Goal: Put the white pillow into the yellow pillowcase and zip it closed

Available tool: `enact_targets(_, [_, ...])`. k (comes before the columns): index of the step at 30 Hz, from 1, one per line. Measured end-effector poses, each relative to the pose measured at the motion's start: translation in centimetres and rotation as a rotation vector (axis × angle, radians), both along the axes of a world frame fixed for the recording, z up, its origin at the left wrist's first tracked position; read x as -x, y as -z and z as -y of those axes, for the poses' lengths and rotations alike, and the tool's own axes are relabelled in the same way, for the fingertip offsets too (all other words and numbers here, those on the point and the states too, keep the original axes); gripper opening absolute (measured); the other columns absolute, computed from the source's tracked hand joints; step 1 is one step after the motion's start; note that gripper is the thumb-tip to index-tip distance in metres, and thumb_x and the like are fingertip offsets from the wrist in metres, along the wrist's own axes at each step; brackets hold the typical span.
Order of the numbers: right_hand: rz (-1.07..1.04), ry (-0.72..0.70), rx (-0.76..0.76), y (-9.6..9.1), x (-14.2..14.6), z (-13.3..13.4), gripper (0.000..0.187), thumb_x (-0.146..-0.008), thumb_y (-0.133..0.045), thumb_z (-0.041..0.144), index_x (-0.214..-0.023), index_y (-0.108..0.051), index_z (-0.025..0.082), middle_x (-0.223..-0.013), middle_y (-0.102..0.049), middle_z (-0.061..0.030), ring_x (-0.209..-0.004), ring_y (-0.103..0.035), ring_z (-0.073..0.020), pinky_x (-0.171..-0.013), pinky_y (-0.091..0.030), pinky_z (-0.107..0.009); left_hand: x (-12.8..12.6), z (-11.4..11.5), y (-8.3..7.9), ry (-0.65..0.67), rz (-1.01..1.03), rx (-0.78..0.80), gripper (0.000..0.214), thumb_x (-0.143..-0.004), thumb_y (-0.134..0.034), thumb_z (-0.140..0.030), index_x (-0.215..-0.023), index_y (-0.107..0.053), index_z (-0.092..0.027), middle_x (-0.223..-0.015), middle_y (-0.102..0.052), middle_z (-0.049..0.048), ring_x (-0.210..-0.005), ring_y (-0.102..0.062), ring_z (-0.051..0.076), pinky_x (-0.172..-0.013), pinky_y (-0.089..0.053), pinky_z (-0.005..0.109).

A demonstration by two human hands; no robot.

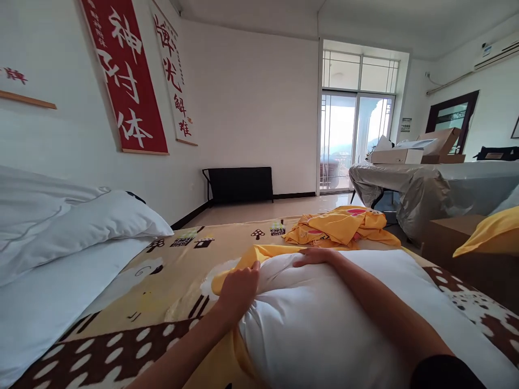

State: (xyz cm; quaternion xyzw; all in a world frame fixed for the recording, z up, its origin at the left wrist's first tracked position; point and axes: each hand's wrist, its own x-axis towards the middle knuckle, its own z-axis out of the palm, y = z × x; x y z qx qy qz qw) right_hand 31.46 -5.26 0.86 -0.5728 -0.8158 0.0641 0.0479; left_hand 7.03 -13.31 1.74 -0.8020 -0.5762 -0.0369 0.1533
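Observation:
A plump white pillow [316, 319] lies across the bed in front of me, its far left end tucked partly into a yellow pillowcase [259, 252]. My left hand [237, 286] is closed on the pillowcase's edge at the pillow's left side, knuckles up. My right hand [316, 257] rests on the pillow's far side with its fingers stretched out to the left, close to the yellow cloth. Folds run through the white fabric between both hands. More yellow cloth hangs along the near left side of the pillow.
A patterned blanket [170, 292] covers the bed. White pillows [101, 221] are piled at left. Crumpled yellow printed fabric [344, 227] lies beyond the pillow. At right stand a cardboard box [446, 237], another yellow piece [490, 232] and a plastic-covered table [425, 189] bearing boxes.

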Motion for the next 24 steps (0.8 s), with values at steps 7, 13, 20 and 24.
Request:
enact_targets(7, [0.034, -0.003, -0.085, 1.4, 1.5, 2.1, 0.059, -0.082, -0.049, 0.061, -0.125, -0.052, 0.022, -0.114, -0.065, -0.0106, -0.103, -0.061, -0.0273, -0.082, -0.046, -0.034, -2.2, -2.9, -0.7, -0.034, 0.052, -0.119, 0.038, -0.084, -0.030, -0.003, -0.107, -0.059, -0.008, -0.108, -0.061, 0.0224, -0.101, -0.058, 0.029, -0.078, -0.049, 0.040])
enact_targets(13, [0.210, -0.027, -0.292, -0.5, 3.4, 6.9, 0.055, -0.085, -0.041, 0.062, -0.128, -0.050, 0.029, -0.097, -0.070, -0.0101, -0.090, -0.065, -0.0294, -0.075, -0.046, -0.037, -2.9, -5.4, -2.5, 0.004, 0.102, -0.149, 0.038, -0.084, -0.029, -0.003, -0.098, -0.065, -0.006, -0.100, -0.064, 0.0221, -0.094, -0.061, 0.031, -0.076, -0.046, 0.040])
enact_targets(20, [0.303, -0.123, -0.389, -1.4, 6.1, 9.1, 0.032, -0.090, -0.039, 0.033, -0.113, -0.057, 0.018, -0.087, -0.070, -0.0111, -0.079, -0.066, -0.0257, -0.068, -0.048, -0.035, -7.9, -5.9, -5.7, 0.090, 0.177, -0.163, 0.029, -0.084, -0.040, -0.011, -0.102, -0.063, -0.012, -0.093, -0.066, 0.0162, -0.091, -0.063, 0.027, -0.074, -0.046, 0.036])
enact_targets(24, [0.253, -0.020, -0.297, -0.8, 5.2, 7.4, 0.035, -0.093, -0.034, 0.034, -0.114, -0.059, 0.019, -0.107, -0.066, -0.0128, -0.100, -0.061, -0.0273, -0.081, -0.046, -0.037, -12.1, -2.9, -4.9, 0.221, 0.166, -0.135, 0.029, -0.085, -0.040, -0.011, -0.108, -0.059, -0.011, -0.095, -0.065, 0.0162, -0.089, -0.064, 0.025, -0.073, -0.046, 0.033])
